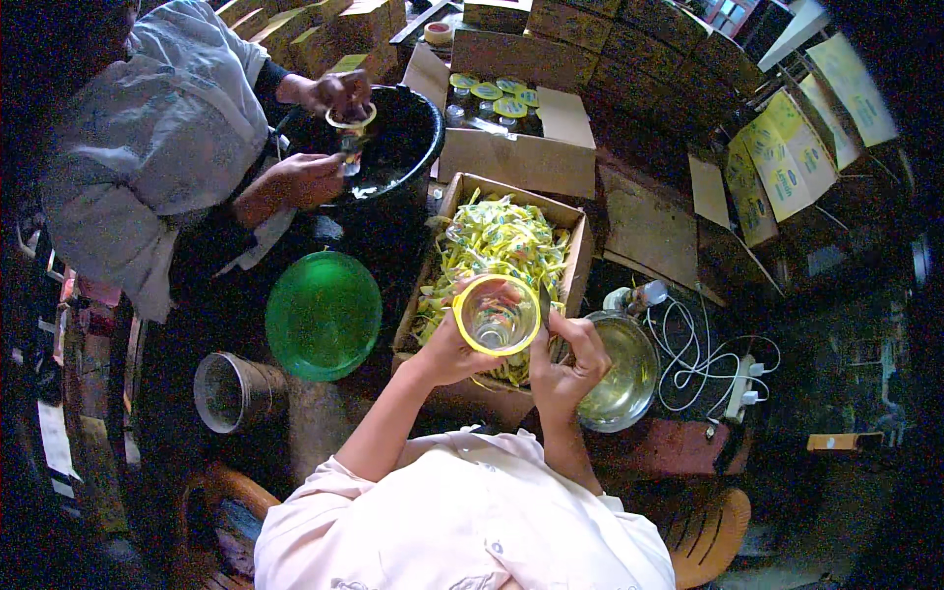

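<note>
My left hand [455, 346] is wrapped round a clear plastic cup [495, 329] with a yellow rim, its mouth facing up toward me. In my right hand [572, 369] a small knife [545, 303] is pinched, its dark blade pointing away from me beside the cup's rim. Whether the blade touches the rim I cannot tell. Beneath both hands stands a cardboard box [580, 258] heaped with yellow and clear plastic trimmings [501, 236].
At the far left a co-worker's hands [305, 172] hold another yellow-rimmed cup [351, 133] over a black tub [433, 128]. An open carton [516, 162] of lidded cups stands beyond. Around me are a green basin [324, 315], a bucket [231, 393], a metal bowl [624, 379] and white cables [688, 354].
</note>
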`<state>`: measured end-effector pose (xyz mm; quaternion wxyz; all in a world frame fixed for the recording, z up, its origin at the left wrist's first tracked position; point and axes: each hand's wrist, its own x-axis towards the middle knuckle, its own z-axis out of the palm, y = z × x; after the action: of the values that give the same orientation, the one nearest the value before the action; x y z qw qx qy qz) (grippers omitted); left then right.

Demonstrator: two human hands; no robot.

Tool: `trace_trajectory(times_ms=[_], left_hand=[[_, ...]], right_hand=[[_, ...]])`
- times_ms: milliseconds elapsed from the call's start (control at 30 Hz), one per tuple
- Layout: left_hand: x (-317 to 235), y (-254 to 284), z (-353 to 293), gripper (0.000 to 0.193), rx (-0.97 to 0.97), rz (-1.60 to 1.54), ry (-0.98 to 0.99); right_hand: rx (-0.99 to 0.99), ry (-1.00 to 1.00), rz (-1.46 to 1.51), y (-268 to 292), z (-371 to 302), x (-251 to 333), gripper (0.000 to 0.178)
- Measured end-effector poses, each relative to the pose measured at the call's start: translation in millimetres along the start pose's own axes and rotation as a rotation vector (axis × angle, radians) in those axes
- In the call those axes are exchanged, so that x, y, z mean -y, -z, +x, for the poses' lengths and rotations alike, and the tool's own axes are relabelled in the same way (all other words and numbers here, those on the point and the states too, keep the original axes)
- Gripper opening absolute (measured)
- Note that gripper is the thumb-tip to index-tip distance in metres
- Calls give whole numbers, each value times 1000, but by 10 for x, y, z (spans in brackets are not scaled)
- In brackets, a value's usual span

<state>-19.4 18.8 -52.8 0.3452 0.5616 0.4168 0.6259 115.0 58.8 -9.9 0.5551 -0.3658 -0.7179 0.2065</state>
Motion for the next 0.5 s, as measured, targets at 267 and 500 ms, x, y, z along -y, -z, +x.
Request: trace_trajectory(times_ms=[267,500], left_hand=[[26,29,-20,76,64,115,10],[-43,8,-13,73,13,-227,38]], right_hand=[[-5,-3,14,15,-20,-81,19],[12,31,7,51,-28,50,20]])
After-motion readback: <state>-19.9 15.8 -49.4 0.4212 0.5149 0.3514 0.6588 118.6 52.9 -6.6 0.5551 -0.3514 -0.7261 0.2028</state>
